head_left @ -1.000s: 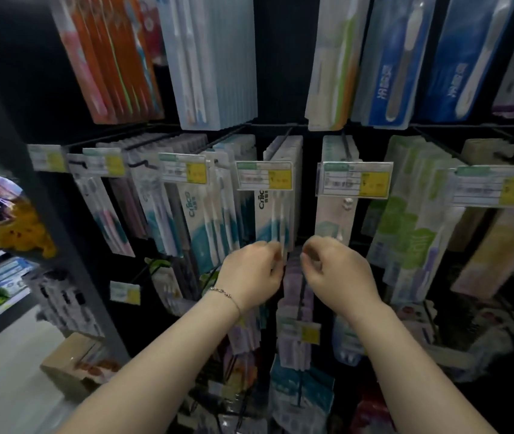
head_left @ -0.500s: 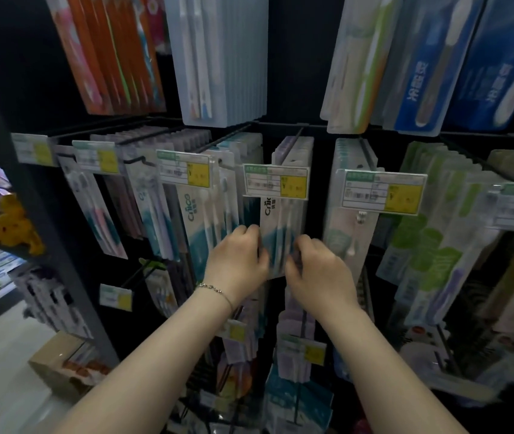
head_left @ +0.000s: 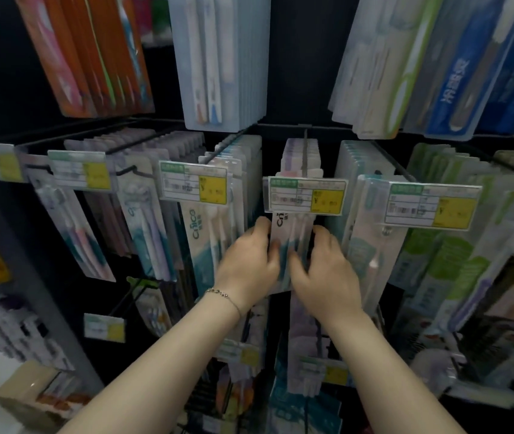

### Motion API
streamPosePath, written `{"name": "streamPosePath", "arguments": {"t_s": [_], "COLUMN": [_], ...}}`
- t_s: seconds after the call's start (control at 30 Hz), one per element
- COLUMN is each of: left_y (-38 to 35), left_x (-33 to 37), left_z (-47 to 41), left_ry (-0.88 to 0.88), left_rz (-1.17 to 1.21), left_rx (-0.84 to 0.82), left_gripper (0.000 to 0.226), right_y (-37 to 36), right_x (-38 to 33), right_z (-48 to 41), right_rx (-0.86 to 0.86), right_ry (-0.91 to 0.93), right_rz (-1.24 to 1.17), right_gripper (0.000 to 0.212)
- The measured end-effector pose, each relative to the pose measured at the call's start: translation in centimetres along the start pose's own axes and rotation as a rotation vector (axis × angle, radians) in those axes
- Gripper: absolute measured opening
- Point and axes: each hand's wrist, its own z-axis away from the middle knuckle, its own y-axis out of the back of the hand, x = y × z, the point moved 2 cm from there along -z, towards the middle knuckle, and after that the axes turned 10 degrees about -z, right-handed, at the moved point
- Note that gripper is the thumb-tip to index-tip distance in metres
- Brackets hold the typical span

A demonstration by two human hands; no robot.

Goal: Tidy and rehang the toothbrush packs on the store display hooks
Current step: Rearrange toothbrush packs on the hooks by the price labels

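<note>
A stack of white and teal toothbrush packs [head_left: 291, 234] hangs from the centre hook [head_left: 305, 151] of the middle row, behind a price tag [head_left: 307, 195]. My left hand [head_left: 251, 261], with a thin bracelet at the wrist, holds the stack's left edge with curled fingers. My right hand [head_left: 324, 270] grips its right edge, thumb on the front. The lower part of the stack is hidden behind both hands.
Neighbouring hooks carry more packs: a teal stack [head_left: 215, 220] to the left, a pale stack [head_left: 371, 245] and green packs [head_left: 456, 255] to the right. Orange [head_left: 92, 57], pale blue [head_left: 221, 64] and dark blue [head_left: 468, 73] packs hang above. A cardboard box [head_left: 36, 399] sits on the floor, low left.
Both hands rose from below the centre stack and closed on its two sides. The view moved closer to the display.
</note>
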Motion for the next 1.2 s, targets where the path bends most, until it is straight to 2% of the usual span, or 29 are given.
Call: {"name": "streamPosePath", "arguments": {"t_s": [0.17, 0.37, 0.53, 0.7, 0.83, 1.0, 1.2], "left_y": [0.1, 0.1, 0.2, -0.3, -0.4, 0.1, 1.8], "left_x": [-0.6, -0.8, -0.5, -0.8, -1.4, -2.4, -4.0], "left_z": [-1.0, -1.4, -1.8, -1.7, -0.9, 0.5, 2.6], "left_ry": [-0.023, 0.001, 0.041, 0.142, 0.129, 0.150, 0.149], "left_rz": [0.107, 0.198, 0.278, 0.457, 0.460, 0.468, 0.534], "left_rx": [-0.043, -0.089, -0.122, -0.193, -0.226, -0.292, -0.296], "left_gripper": [0.012, 0.013, 0.015, 0.012, 0.014, 0.019, 0.018], "right_y": [-0.8, -1.1, -0.7, -0.3, -0.4, -0.9, -1.5], "right_x": [-0.4, -0.3, -0.3, -0.3, -0.3, -0.6, -1.7], "right_z": [-0.3, -0.2, -0.4, -0.5, 0.1, 1.1, 2.4], "right_rx": [0.060, 0.112, 0.173, 0.205, 0.154, 0.094, 0.033], "right_ry": [-0.002, -0.043, -0.014, 0.026, -0.023, -0.102, -0.019], "right_rz": [-0.092, -0.277, -0.253, -0.157, -0.193, -0.280, -0.306], "right_gripper": [0.036, 0.022, 0.024, 0.022, 0.015, 0.018, 0.023]}}
